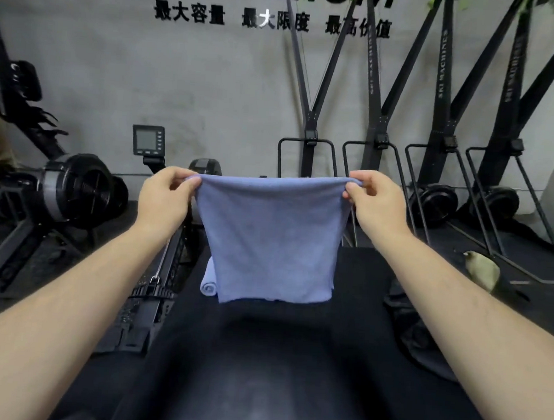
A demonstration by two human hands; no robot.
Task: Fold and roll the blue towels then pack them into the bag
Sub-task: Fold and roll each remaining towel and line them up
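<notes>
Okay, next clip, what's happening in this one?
A person is holding a blue towel up in the air, the left hand and the right hand each pinching a top corner so it hangs down, folded double, above a black padded bench. A rolled towel already lies on the bench behind it. A dark bag sits at the right. Rowing machines stand along the grey wall.

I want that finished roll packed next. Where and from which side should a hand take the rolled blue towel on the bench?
Probably grip the rolled towel around its exposed spiral end, coming from the left. The held towel, pinched at its top corners by the left hand and right hand, hangs over the roll's right part, so only that left end on the black bench is free.
</notes>
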